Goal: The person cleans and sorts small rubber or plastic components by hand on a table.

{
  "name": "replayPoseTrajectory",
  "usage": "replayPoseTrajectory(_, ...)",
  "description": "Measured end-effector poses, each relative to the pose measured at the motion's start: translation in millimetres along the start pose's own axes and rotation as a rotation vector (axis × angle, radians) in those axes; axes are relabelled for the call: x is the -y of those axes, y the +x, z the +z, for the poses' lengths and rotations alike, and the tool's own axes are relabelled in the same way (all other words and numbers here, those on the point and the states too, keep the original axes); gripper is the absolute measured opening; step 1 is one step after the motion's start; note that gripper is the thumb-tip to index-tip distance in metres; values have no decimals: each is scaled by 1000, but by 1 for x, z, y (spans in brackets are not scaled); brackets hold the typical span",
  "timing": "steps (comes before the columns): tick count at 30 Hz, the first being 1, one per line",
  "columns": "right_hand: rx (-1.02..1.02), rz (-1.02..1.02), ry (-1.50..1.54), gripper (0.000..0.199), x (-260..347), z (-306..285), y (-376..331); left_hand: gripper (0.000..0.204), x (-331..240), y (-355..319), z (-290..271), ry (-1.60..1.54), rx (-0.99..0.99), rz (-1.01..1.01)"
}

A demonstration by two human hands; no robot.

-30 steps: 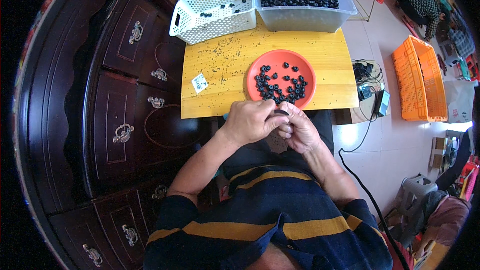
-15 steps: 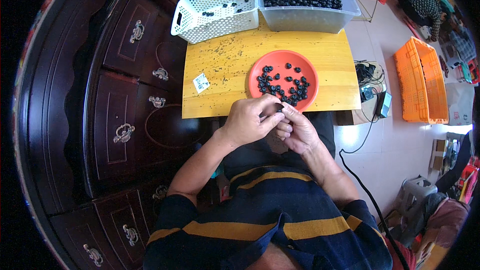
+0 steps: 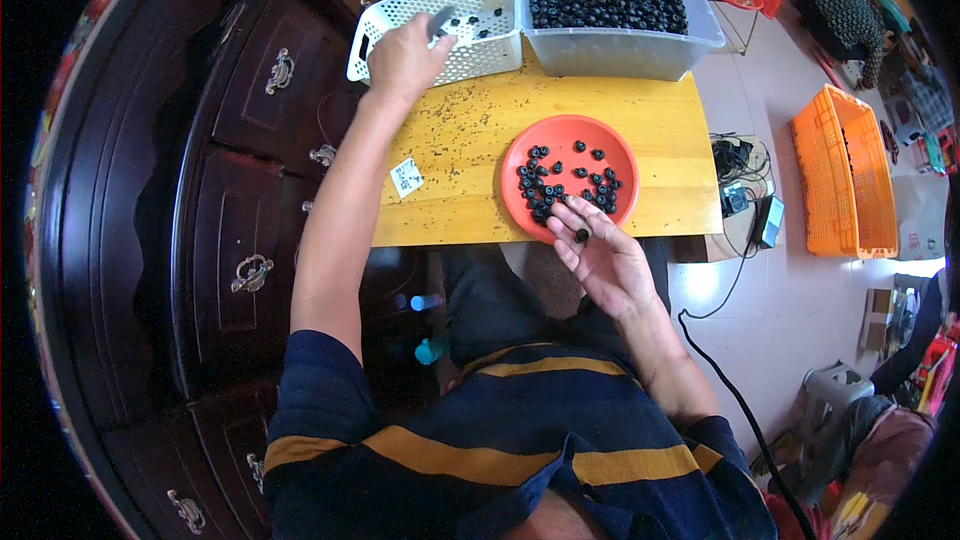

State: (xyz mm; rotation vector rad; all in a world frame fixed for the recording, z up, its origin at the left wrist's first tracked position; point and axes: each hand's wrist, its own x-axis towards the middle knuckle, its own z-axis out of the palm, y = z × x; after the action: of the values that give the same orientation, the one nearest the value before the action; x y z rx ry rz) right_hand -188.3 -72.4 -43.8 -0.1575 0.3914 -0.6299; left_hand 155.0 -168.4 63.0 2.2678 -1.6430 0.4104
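Note:
My left hand (image 3: 405, 62) reaches over the white perforated basket (image 3: 470, 62), its fingers closed on a grey blade-like tool (image 3: 440, 22), blurred by motion. A few small black round pieces (image 3: 473, 20) lie in that basket. My right hand (image 3: 612, 265) is turned palm up at the near edge of the red plate (image 3: 512, 202), fingers half curled. A black round piece (image 3: 581, 236) rests against those fingers. Many like pieces (image 3: 546, 180) are scattered across the plate. Whether the left hand also holds a piece is hidden.
A translucent tub (image 3: 620, 58) heaped with black pieces stands beside the basket. Dark crumbs and a white printed card (image 3: 407, 177) lie on the yellow table (image 3: 660, 180). Dark wooden drawers (image 3: 240, 180) are on the left, an orange crate (image 3: 845, 180) and cables on the right.
My hands were together by the plate's near edge. The left hand has moved up and left to the basket with the tool; the right hand has turned palm up and loosened its fingers.

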Motion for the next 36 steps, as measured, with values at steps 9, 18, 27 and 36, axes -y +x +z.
replayPoseTrajectory(9,35,-4,70,46,4,-3,11,41,-82,-130,-18,-710,491,152)
replayPoseTrajectory(18,42,-35,-30,49,-11,-1,4,30,-114,-215,-8,-590,330,306)
replayPoseTrajectory(27,-18,72,-47,27,-22,-12,-1,24,-123,-225,-13,-904,289,127)
replayPoseTrajectory(36,149,128,-43,27,-17,-18,1,19,-126,-229,-18,-1064,264,47)
